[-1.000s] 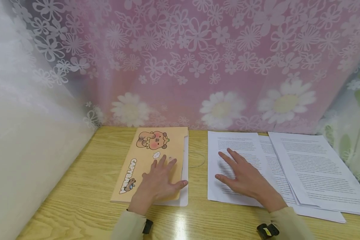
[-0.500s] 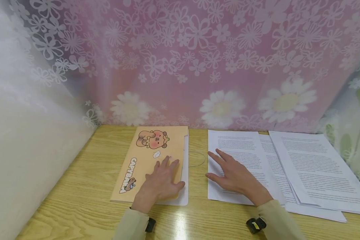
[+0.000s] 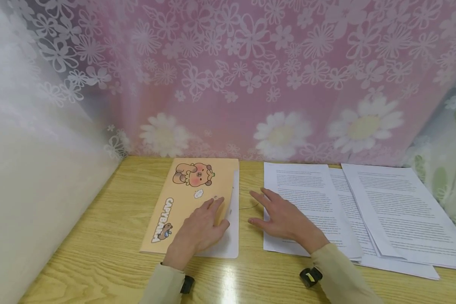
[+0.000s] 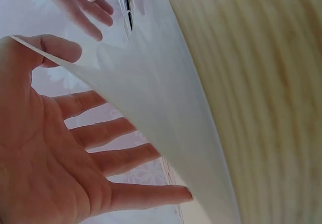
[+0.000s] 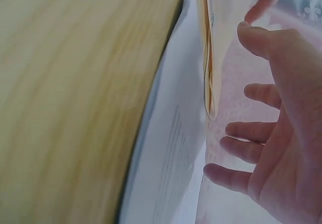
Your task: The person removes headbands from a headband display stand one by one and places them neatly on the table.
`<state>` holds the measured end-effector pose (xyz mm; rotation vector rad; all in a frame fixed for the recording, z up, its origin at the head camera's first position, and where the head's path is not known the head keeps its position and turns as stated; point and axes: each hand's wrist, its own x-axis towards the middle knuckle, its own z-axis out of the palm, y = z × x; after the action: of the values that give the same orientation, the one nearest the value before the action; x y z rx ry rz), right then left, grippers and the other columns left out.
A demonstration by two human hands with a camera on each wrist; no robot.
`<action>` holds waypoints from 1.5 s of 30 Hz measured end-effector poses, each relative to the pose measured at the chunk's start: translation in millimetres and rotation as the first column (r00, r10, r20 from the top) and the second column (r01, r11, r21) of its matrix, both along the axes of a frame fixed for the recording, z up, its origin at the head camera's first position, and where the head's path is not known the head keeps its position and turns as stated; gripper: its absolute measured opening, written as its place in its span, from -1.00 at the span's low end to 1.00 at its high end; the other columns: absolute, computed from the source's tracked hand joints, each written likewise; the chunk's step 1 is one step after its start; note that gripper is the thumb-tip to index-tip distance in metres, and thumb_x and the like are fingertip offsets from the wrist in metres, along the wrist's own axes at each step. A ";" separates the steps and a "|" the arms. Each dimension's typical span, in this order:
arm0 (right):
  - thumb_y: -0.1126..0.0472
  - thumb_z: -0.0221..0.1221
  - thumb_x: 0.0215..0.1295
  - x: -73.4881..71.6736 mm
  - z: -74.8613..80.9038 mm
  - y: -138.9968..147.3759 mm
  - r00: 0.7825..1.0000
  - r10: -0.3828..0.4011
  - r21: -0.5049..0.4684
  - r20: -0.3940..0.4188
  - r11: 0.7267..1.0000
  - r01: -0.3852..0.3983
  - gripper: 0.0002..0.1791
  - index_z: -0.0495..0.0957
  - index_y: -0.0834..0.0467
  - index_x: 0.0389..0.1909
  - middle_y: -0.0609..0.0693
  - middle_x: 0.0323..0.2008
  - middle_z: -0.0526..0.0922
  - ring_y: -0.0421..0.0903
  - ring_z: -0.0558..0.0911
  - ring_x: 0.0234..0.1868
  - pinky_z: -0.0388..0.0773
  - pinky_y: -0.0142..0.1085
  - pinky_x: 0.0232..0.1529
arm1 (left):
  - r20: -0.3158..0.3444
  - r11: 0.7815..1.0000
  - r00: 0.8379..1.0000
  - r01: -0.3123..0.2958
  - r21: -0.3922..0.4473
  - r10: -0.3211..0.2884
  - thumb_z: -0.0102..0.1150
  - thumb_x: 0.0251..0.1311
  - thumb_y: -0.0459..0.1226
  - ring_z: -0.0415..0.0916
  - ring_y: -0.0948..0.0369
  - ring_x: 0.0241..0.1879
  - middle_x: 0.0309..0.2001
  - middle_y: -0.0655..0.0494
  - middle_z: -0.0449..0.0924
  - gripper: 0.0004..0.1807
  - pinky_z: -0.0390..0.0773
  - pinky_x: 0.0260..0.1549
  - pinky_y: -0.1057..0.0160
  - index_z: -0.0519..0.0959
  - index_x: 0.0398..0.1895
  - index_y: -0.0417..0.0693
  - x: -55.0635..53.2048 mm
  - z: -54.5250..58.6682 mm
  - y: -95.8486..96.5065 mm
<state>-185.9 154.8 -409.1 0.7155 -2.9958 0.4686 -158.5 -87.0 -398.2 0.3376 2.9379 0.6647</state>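
In the head view, a table (image 3: 98, 257) runs back to a floral curtain (image 3: 228, 84); its near edge is cut off below. The orange Capybara folder (image 3: 197, 202) lies left of centre, its top close to the table's far edge. The person's left hand (image 3: 199, 232) is spread over the cover's near right part, fingers mostly straight, hiding the cover's near right corner; a white inner panel (image 3: 231, 245) shows along that side. The right hand (image 3: 286, 219) is spread too, gripping nothing, over the left paper stack (image 3: 304, 181), its fingertips past the stack's left edge. They partly hide a thin cord (image 3: 249, 207) coming from the folder. Toward the table's right end, a middle sheet (image 3: 345, 202) is largely covered by the left stack and the right paper stack (image 3: 399, 198).

In the left wrist view, the left palm faces the camera with fingers wide and straight; a pale raised flap (image 4: 166, 98) covers some fingertips, so how firmly they press cannot be told. The right hand is cut off above.

In the right wrist view, the right hand's fingers are apart and slightly bent, clear of the printed pages. The folder is a narrow, edge-on strip beyond them, the cord looped beside it; only a bit of the left hand shows at the top.
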 end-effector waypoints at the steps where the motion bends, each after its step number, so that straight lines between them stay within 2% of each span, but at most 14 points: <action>1: -0.38 0.01 0.19 -0.9 0.0 -1.8 1.000 0.008 0.000 -0.003 1.000 -0.008 -0.17 0.14 -0.11 0.44 0.20 0.39 0.20 0.19 0.33 0.33 0.42 0.12 0.12 | -0.002 1.000 1.000 -0.001 0.003 0.001 -0.17 0.25 0.07 0.24 -0.09 0.33 0.43 0.02 0.16 -0.34 0.35 0.10 -0.25 0.13 0.44 0.27 -0.2 0.0 -0.4; 7: -0.37 0.02 0.19 -4.7 1.4 -13.0 0.998 0.031 0.004 0.050 1.000 -0.031 -0.16 0.12 -0.11 0.45 0.27 0.40 0.15 0.23 0.29 0.34 0.41 0.14 0.13 | -0.013 1.000 1.000 -0.003 0.029 0.003 -0.20 0.28 0.04 0.28 -0.04 0.31 0.40 0.06 0.20 -0.38 0.39 0.10 -0.19 0.13 0.44 0.31 -1.5 -0.2 -3.6; 15: -0.40 0.02 0.17 -7.2 0.3 -25.0 0.988 0.001 0.069 0.152 0.998 -0.012 -0.13 0.05 -0.19 0.47 0.31 0.42 0.07 0.25 0.19 0.40 0.35 0.18 0.17 | -0.019 0.997 1.000 0.019 0.077 -0.018 -0.30 0.34 0.00 0.27 0.00 0.33 0.40 0.13 0.21 -0.44 0.37 0.14 -0.16 0.11 0.43 0.44 0.6 2.7 -6.8; 21: -0.43 0.00 0.14 -9.0 -1.2 -32.1 0.989 -0.019 0.146 0.147 0.989 -0.002 -0.12 0.06 -0.22 0.46 0.31 0.41 0.11 0.24 0.19 0.40 0.32 0.24 0.14 | -0.045 0.995 0.998 0.051 0.091 -0.047 -0.39 0.40 -0.05 0.25 0.02 0.34 0.39 0.08 0.23 -0.52 0.33 0.20 -0.14 0.25 0.36 0.46 1.8 4.0 -9.8; 26: -0.45 0.00 0.12 -9.6 -2.1 -37.7 0.990 -0.033 0.219 0.139 0.976 0.002 -0.14 0.11 -0.23 0.44 0.30 0.41 0.11 0.24 0.19 0.40 0.34 0.23 0.12 | -0.062 0.993 0.998 0.013 0.114 -0.006 -0.27 0.35 -0.06 0.32 0.07 0.28 0.35 0.21 0.28 -0.57 0.38 0.15 -0.07 0.33 0.26 0.44 0.4 4.3 -12.8; 29: -0.46 0.00 0.12 -9.3 -3.2 -39.5 0.990 -0.041 0.254 0.134 0.967 0.006 -0.14 0.13 -0.22 0.43 0.28 0.41 0.10 0.23 0.19 0.40 0.35 0.22 0.12 | -0.076 0.991 0.997 0.000 0.131 0.010 -0.17 0.29 -0.05 0.42 0.10 0.12 0.30 0.20 0.34 -0.61 0.46 -0.02 0.01 0.34 0.18 0.45 -0.6 5.2 -15.0; 33: -0.46 0.00 0.12 -8.3 -4.3 -40.1 0.991 -0.048 0.265 0.127 0.964 0.013 -0.14 0.14 -0.22 0.42 0.27 0.42 0.09 0.23 0.18 0.40 0.34 0.21 0.12 | -0.107 0.989 0.994 0.017 0.145 -0.002 -0.04 0.24 0.01 0.44 0.16 -0.19 0.09 0.13 0.49 -0.67 0.45 -0.29 0.18 0.33 0.08 0.40 -2.6 8.5 -17.5; 36: -0.45 0.00 0.12 -7.7 -4.3 -40.2 0.991 -0.049 0.261 0.126 0.965 0.015 -0.15 0.15 -0.22 0.42 0.26 0.42 0.09 0.23 0.18 0.40 0.34 0.22 0.13 | -0.109 0.986 0.994 0.022 0.165 -0.004 0.03 0.20 0.12 0.40 0.21 -0.40 -0.18 0.14 0.54 -0.65 0.40 -0.44 0.26 0.33 0.01 0.34 -5.0 12.6 -19.5; 38: -0.45 0.00 0.12 -7.1 -3.8 -40.5 0.991 -0.050 0.257 0.128 0.966 0.015 -0.16 0.16 -0.22 0.42 0.26 0.42 0.09 0.23 0.17 0.40 0.33 0.22 0.13 | -0.090 0.983 0.996 0.018 0.185 -0.001 0.06 0.16 0.19 0.34 0.23 -0.53 -0.40 0.15 0.48 -0.60 0.37 -0.53 0.27 0.33 -0.02 0.32 -6.8 16.5 -21.3; 41: -0.45 0.00 0.12 -6.4 -2.8 -40.6 0.991 -0.051 0.256 0.127 0.967 0.017 -0.16 0.17 -0.22 0.41 0.26 0.42 0.09 0.23 0.18 0.40 0.33 0.22 0.13 | -0.051 0.979 0.999 -0.005 0.204 0.016 0.09 0.13 0.21 0.27 0.24 -0.64 -0.59 0.14 0.34 -0.59 0.34 -0.62 0.26 0.32 -0.06 0.32 -8.5 24.6 -23.7; 43: -0.45 -0.01 0.12 -5.9 -2.1 -40.4 0.991 -0.052 0.260 0.125 0.965 0.018 -0.16 0.17 -0.22 0.41 0.25 0.42 0.09 0.22 0.18 0.40 0.33 0.21 0.13 | -0.028 0.974 0.999 -0.017 0.224 0.024 0.14 0.13 0.14 0.35 0.25 -0.60 -0.47 0.15 0.48 -0.64 0.37 -0.60 0.27 0.33 -0.08 0.34 -9.0 30.4 -25.5; 45: -0.46 -0.02 0.13 -5.8 -1.9 -39.7 0.991 -0.051 0.263 0.121 0.965 0.018 -0.17 0.17 -0.22 0.41 0.25 0.42 0.09 0.22 0.18 0.40 0.33 0.21 0.13 | -0.008 0.969 1.000 -0.023 0.246 0.026 0.17 0.16 0.00 0.50 0.24 -0.49 -0.22 0.12 0.60 -0.70 0.45 -0.53 0.26 0.35 -0.09 0.34 -9.9 35.1 -27.7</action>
<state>-191.7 115.1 -411.1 0.6689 -3.2226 0.1195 -168.4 -114.6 -363.1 0.3273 2.8770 1.0371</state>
